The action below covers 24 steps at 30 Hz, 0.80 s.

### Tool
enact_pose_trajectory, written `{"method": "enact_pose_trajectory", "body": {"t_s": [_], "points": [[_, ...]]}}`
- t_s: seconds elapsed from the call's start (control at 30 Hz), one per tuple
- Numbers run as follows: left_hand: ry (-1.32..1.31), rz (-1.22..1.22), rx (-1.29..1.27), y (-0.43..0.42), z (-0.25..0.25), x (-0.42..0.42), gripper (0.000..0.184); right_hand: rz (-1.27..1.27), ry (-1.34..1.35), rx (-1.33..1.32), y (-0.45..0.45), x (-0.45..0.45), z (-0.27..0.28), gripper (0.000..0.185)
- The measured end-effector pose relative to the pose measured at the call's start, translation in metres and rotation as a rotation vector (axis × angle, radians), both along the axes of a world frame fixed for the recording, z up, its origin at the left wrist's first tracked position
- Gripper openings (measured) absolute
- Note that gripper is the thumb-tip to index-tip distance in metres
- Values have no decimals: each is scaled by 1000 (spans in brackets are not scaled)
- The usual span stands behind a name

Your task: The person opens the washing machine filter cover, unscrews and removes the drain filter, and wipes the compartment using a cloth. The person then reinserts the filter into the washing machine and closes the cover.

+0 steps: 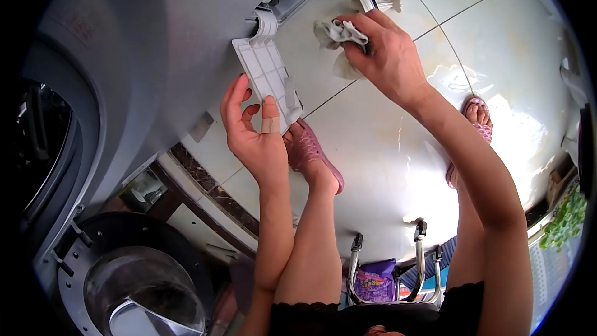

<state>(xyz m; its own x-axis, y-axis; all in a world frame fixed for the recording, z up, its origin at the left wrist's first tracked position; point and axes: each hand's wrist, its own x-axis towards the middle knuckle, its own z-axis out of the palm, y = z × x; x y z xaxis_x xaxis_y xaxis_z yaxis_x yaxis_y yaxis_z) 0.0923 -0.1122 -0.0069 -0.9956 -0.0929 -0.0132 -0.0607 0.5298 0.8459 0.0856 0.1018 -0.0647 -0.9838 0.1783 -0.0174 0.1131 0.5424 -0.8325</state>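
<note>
Glossy pale floor tiles [373, 155], crossed by dark joints and bright glare, extend beneath a grey front-loading washing machine [155, 56]. Nearer the body, a purple printed packet [375, 283] lies among bent chrome legs [420, 255]; a green leafy plant [564, 221] stands at the right margin. The machine's round dark door [46, 143] is cut off at left. A white round part with a black ring [372, 3] is partly covered by the right hand; whether the fingers touch it cannot be told. Left hand [258, 143]: raised, bandaged thumb against a white ribbed plastic panel [264, 65], which it grips by the edge beside the machine's lower corner. Right hand [392, 56]: arm outstretched, fingers bent around a crumpled grey-white cloth [353, 32] above the tiles.
</note>
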Motion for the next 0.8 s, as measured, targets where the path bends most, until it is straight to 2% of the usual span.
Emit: {"method": "enact_pose_trajectory", "body": {"t_s": [0.1,0.2,0.23,0.3,0.5,0.63,0.7,0.77,0.8], "points": [[44,-34,8,3,2,-1,43,-317,167,144,12,-52,-17,29],[47,-56,-1,2,2,-2,42,-433,206,143,-4,-76,-38,32],[44,-59,-1,1,2,-2,42,-472,351,221,-17,-78,-43,23],[43,-73,-9,-1,1,-3,41,-550,236,172,-43,-84,-46,25],[57,-107,-44,-4,0,-6,42,-363,150,16,-112,-62,-43,37],[62,-127,-73,-8,-1,-5,41,-207,300,327,-43,-57,-40,36],[58,-124,-71,-9,-1,-3,41,-242,245,444,-19,-60,-47,37],[44,-131,-65,-7,0,-5,41,-46,260,602,-34,-56,-60,43],[50,-133,-83,-7,1,-5,41,-38,241,594,-48,-55,-60,44]]}}
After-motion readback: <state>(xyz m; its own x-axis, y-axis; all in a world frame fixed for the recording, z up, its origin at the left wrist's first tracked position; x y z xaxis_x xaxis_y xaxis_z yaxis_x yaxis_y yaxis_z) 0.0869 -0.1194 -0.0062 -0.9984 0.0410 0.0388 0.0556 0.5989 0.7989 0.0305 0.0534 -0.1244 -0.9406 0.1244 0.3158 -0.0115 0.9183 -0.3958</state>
